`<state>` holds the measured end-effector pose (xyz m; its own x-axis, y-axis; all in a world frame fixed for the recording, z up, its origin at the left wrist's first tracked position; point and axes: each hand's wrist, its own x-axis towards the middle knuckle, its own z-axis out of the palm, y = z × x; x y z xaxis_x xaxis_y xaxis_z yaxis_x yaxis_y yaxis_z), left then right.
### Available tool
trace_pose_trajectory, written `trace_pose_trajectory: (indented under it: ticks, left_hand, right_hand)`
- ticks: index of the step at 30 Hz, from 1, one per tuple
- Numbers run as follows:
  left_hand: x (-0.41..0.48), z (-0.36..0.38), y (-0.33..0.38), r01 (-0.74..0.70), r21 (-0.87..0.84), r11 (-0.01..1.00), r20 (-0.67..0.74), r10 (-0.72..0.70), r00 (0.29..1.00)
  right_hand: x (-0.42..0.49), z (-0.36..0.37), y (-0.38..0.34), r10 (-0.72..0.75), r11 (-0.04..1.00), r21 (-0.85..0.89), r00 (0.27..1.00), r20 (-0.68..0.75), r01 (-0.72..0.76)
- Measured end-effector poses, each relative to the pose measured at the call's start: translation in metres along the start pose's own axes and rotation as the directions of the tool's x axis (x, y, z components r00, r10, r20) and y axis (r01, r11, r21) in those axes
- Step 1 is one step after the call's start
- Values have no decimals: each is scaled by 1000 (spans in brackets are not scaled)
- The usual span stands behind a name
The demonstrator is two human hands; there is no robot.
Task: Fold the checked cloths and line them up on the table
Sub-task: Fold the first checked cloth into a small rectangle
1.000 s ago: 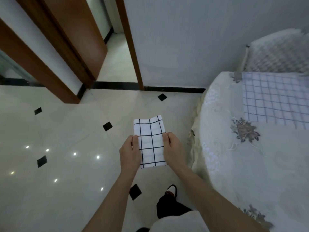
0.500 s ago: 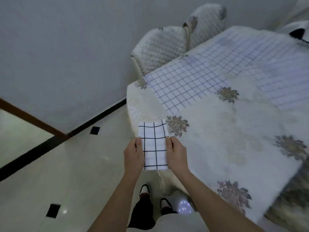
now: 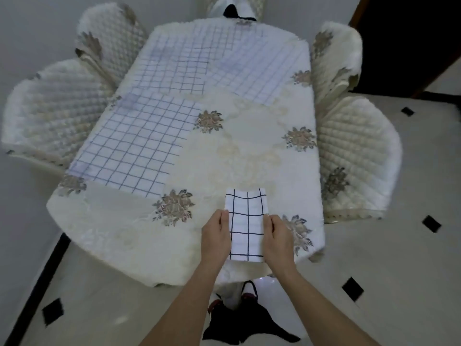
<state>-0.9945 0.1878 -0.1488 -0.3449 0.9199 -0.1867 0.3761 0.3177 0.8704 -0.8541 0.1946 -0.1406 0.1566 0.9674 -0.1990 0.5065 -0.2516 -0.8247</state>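
I hold a small folded white cloth with black checks (image 3: pixel 247 224) flat over the near right part of the table (image 3: pixel 119 233). My left hand (image 3: pixel 215 236) grips its left edge and my right hand (image 3: pixel 278 237) grips its right edge. Three unfolded checked cloths lie spread on the table: one at the left middle (image 3: pixel 132 143), one at the far middle (image 3: pixel 174 63), one at the far right (image 3: pixel 264 68). They overlap at their edges.
The table wears a cream cloth with embroidered flowers (image 3: pixel 173 207). Quilted chairs stand at the left (image 3: pixel 47 113), far left (image 3: pixel 112 38), right (image 3: pixel 354 156) and far right (image 3: pixel 334 53). A dark doorway (image 3: pixel 404 41) is at the upper right. Tiled floor surrounds the table.
My view has swung from the floor and doorway round to the table. The folded cloth, still held in both hands, now hangs over the table's near right part instead of over the floor.
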Motion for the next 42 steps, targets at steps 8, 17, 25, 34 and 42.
trace_pose_trajectory:
  ticks: [8,17,25,34,42]
  left_hand:
    - [1,59,9,-16,56,998,176,6,984]
    - [30,97,24,75,56,996,233,-86,969]
    - [79,119,34,33,191,981,272,-85,958]
    - [97,123,33,57,332,942,228,-139,964]
    - [98,116,27,76,409,910,220,-179,959]
  right_hand:
    - [7,-40,51,137,990,-7,981,-136,-139]
    - [53,-57,75,241,970,-7,964,-112,-243]
    - [109,-56,80,244,965,-79,966,-88,-251]
    - [135,-51,78,331,915,-232,943,-37,-330]
    - [134,-54,78,386,882,-286,922,-19,-375]
